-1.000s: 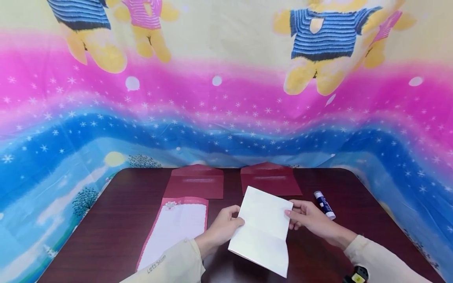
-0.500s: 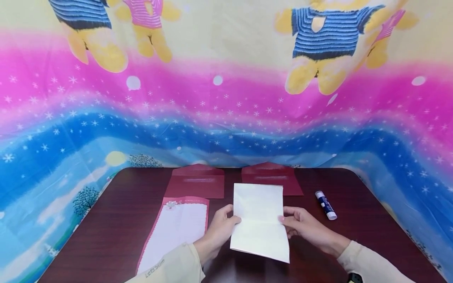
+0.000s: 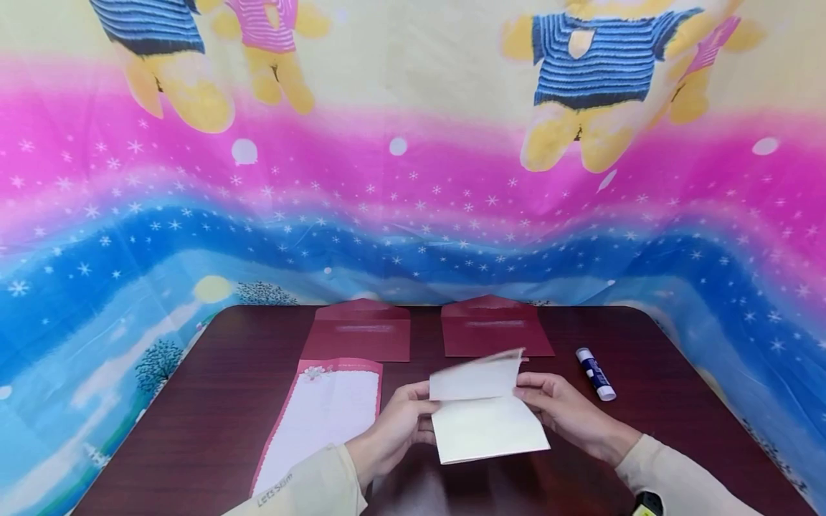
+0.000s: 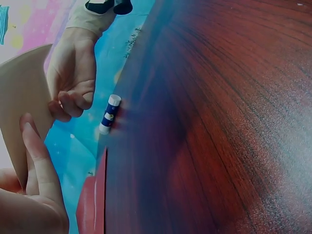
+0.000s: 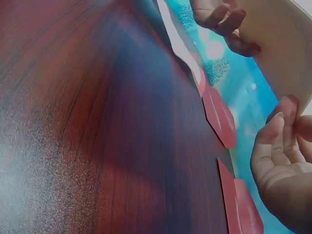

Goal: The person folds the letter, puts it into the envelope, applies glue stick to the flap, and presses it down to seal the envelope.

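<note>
A cream sheet of paper [image 3: 487,430] with a crease across its middle is held up above the table. Its upper part bends up along the crease, while the lower part slopes toward me. My left hand [image 3: 395,430] pinches the left edge near the crease, thumb on the near side. At the opposite edge my right hand [image 3: 571,414] grips the paper between thumb and fingers. From below, the left wrist view shows the paper's underside [image 4: 22,92] with fingers of the left hand [image 4: 36,180] against it. In the right wrist view, the right hand [image 5: 285,161] holds its edge.
A pink-bordered white letter sheet [image 3: 319,426] lies on the dark wooden table [image 3: 187,423] at left. Two dark red envelopes, a left one [image 3: 364,342] and a right one [image 3: 500,338], lie at the back with flaps raised. A glue stick [image 3: 595,374] lies at right.
The paper, first tilted, has been straightened. Its upper part now bends up at the crease and its lower edge has risen. Both hands have kept hold of its sides.
</note>
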`<state>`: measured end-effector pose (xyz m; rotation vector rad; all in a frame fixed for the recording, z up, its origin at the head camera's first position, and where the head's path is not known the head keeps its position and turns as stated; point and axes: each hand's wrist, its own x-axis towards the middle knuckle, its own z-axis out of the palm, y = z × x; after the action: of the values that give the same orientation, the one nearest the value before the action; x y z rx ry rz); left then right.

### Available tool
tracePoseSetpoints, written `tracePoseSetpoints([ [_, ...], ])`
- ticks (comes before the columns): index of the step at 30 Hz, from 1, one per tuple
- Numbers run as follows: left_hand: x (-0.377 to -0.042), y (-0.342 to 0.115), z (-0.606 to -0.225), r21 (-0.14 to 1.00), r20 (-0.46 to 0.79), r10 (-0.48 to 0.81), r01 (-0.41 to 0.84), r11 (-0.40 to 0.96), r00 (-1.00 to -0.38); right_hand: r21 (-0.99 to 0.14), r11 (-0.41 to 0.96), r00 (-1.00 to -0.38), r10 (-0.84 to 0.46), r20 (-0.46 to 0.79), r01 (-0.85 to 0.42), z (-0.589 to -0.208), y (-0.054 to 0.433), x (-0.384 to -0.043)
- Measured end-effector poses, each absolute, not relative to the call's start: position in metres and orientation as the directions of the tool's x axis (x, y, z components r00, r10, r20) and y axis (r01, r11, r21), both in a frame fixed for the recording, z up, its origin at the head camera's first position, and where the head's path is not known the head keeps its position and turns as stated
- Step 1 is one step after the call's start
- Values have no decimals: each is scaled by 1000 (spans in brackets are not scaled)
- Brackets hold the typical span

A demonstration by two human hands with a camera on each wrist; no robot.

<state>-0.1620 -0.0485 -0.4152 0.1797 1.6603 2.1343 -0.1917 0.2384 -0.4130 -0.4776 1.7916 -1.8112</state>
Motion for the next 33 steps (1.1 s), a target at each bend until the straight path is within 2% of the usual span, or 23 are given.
tracePoseSetpoints([
  [7,-163,-48,-417,959,-173,377,-243,-148,-910,-993,1,-767,-635,-95,122,-410,242,-192],
  [16,-161,-47,-419,980,-153,419,-192,-50,-895,-972,150,-847,-478,-232,181,-404,239,-193],
  [23,-160,-44,-416,982,-182,402,-184,35,-897,-970,229,-844,-501,-193,87,-407,241,-192],
  [33,-162,-43,-420,987,-131,377,-83,140,-917,-960,279,-835,-529,-150,-5,-403,235,-191],
])
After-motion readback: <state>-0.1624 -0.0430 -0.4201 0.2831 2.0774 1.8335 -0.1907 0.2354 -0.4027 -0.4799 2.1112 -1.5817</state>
